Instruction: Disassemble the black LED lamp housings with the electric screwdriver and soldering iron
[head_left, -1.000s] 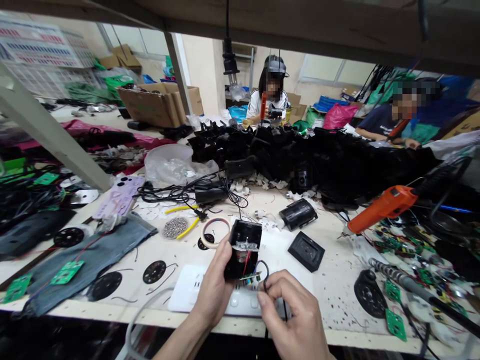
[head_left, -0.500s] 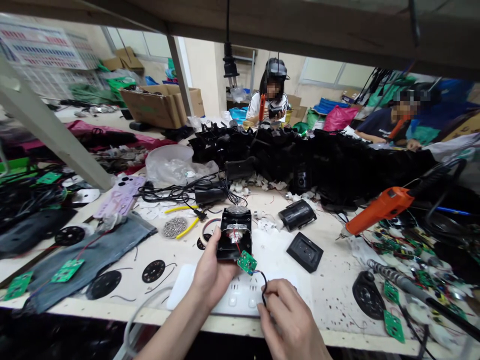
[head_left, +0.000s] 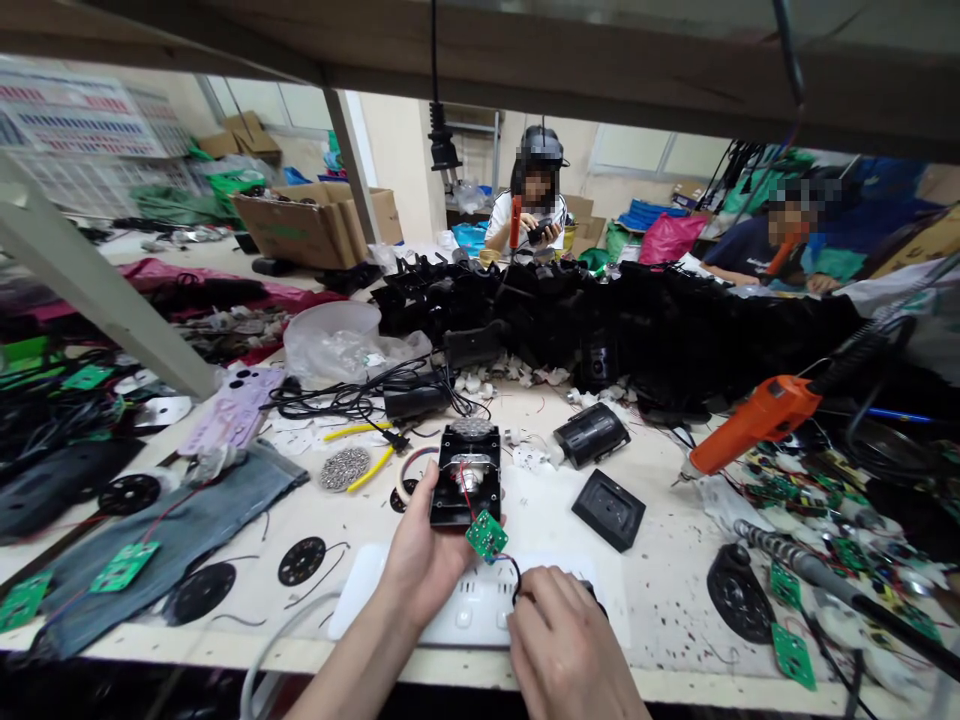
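Pale cluttered workbench [head_left: 675,620], beige-walled room [head_left: 394,140], people [head_left: 551,218] opposite.
Left hand [head_left: 427,565] grips open black plastic housing [head_left: 466,490] over white power strip [head_left: 364,590]; right hand [head_left: 564,630] closed on black cable [head_left: 517,575] from green circuit board [head_left: 487,537]. Translucent round tub [head_left: 298,345]: crumpled clear plastic [head_left: 341,358]. Shallow round dish [head_left: 322,480]: small silver metal pieces [head_left: 345,466]. Brown cardboard box [head_left: 300,230]: dark parts [head_left: 289,198].

The left hand [head_left: 427,565] was turned palm up, its thumb [head_left: 425,492] raised along the near side of its grip and its fingers mostly hidden beneath. The left arm [head_left: 364,650], bare, slanted up and inward from the bottom edge, its wrist nearly straight. The right hand [head_left: 562,630] lay just beside it, lower, back up, with its fingers bent and bunched, the thumb partly hidden. Its wrist was low, near the bottom edge. The hands did not touch.
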